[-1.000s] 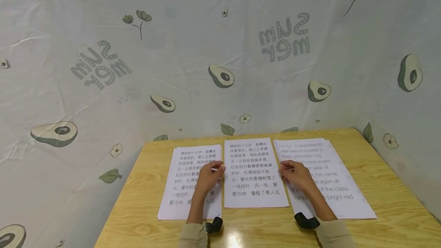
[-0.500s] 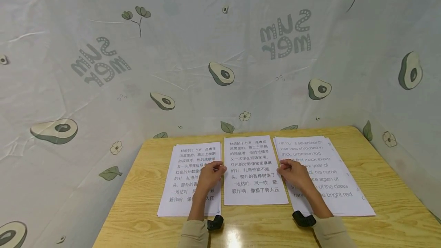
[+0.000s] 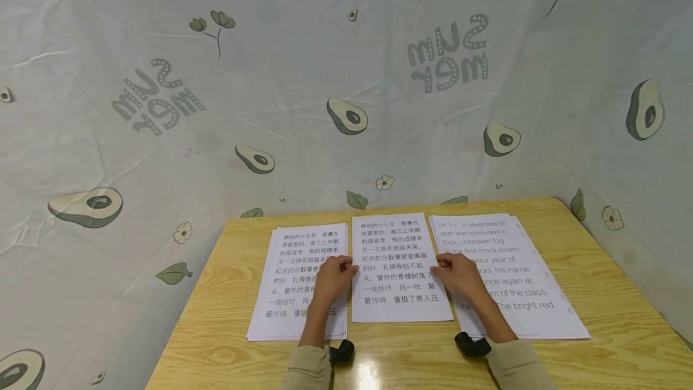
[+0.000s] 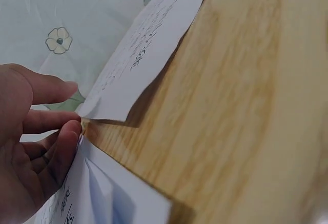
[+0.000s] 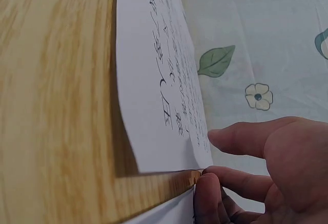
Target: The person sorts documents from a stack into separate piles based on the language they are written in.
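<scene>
A printed sheet of paper (image 3: 397, 294) with Chinese text lies in the middle of the wooden table, between two paper stacks. My left hand (image 3: 334, 275) is at its left edge, over the left stack. My right hand (image 3: 460, 272) mirrors it at the right edge. In the left wrist view, the left thumb stands apart above the index finger (image 4: 51, 121), whose tip meets the sheet's edge. The right thumb (image 5: 241, 136) likewise stays raised above the right index finger, whose tip is right at the edge. The sheet bends up slightly beside the fingertips on both sides.
The left paper stack (image 3: 271, 318) carries Chinese text, the right stack (image 3: 536, 318) English text; both are slightly fanned. A printed curtain (image 3: 303, 77) with avocados rises behind the wooden table (image 3: 216, 354). Black wrist devices sit near both sleeves.
Both hands have moved slightly inward, so their thumb tips now overlap the middle sheet's side edges. The sheet and stacks stay in place.
</scene>
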Motion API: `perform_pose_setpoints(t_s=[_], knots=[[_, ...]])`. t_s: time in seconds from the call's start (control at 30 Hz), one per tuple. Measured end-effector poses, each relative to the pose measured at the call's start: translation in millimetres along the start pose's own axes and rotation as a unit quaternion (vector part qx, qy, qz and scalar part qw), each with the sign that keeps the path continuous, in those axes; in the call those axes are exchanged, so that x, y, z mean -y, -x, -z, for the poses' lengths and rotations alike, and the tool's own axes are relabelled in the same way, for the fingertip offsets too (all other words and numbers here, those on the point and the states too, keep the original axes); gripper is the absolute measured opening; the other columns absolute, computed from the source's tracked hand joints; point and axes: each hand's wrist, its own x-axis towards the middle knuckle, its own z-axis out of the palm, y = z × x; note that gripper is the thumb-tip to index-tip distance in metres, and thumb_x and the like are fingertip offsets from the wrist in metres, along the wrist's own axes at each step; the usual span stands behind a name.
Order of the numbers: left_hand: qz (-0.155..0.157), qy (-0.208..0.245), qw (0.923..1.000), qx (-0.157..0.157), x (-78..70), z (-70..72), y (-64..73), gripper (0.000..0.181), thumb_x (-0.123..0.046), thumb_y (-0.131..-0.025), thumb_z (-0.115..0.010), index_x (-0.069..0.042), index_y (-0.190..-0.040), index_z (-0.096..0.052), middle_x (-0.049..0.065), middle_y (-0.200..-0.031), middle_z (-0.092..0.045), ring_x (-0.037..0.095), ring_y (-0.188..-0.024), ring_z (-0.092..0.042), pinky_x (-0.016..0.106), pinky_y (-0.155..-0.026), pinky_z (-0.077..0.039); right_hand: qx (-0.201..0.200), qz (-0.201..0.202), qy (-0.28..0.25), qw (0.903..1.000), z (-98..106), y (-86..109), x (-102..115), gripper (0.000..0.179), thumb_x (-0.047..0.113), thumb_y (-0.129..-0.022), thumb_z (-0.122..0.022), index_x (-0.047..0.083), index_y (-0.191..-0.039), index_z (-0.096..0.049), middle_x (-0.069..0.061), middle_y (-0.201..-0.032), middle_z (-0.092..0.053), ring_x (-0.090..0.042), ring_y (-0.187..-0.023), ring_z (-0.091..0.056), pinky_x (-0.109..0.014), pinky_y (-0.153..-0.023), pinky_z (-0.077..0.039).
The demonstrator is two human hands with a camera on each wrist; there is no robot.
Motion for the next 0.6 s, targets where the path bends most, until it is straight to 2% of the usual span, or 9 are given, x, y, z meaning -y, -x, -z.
perform_pose_setpoints(t_s=[0.13, 0.37, 0.6], knots=[[-0.014, 0.005, 0.9999, 0.001, -1.4, 0.8, 1.8, 0.033, -0.021, -0.096, -0.078, -0.001, -0.122, -0.078, 0.004, -0.096, -0.073, 0.013, -0.083, -0.063, 0.025, -0.07, -0.051, -0.001, -0.002, 0.0, 1.0, -0.5, 0.6, 0.2, 0.046, 0.018, -0.097, -0.072, -0.01, -0.133, -0.068, -0.02, -0.112, -0.074, -0.033, -0.102, -0.072, -0.041, -0.084, -0.057], [-0.015, 0.043, 0.9989, 0.015, -3.8, 4.6, 6.0, 0.037, -0.018, -0.097, -0.077, -0.003, -0.13, -0.075, 0.008, -0.108, -0.076, 0.021, -0.096, -0.072, 0.035, -0.082, -0.06, -0.006, 0.001, -0.012, 0.9999, -0.7, 2.7, 1.1, 0.045, 0.012, -0.095, -0.072, -0.007, -0.135, -0.067, -0.021, -0.114, -0.076, -0.037, -0.106, -0.075, -0.051, -0.091, -0.06], [-0.024, 0.071, 0.997, 0.02, -11.9, 6.9, 5.8, 0.039, -0.01, -0.095, -0.079, -0.002, -0.132, -0.073, 0.011, -0.11, -0.077, 0.025, -0.099, -0.076, 0.037, -0.081, -0.064, -0.013, 0.011, -0.03, 0.9994, 1.9, 3.0, 6.9, 0.046, 0.008, -0.095, -0.071, -0.006, -0.138, -0.066, -0.022, -0.116, -0.077, -0.034, -0.103, -0.076, -0.041, -0.085, -0.061]])
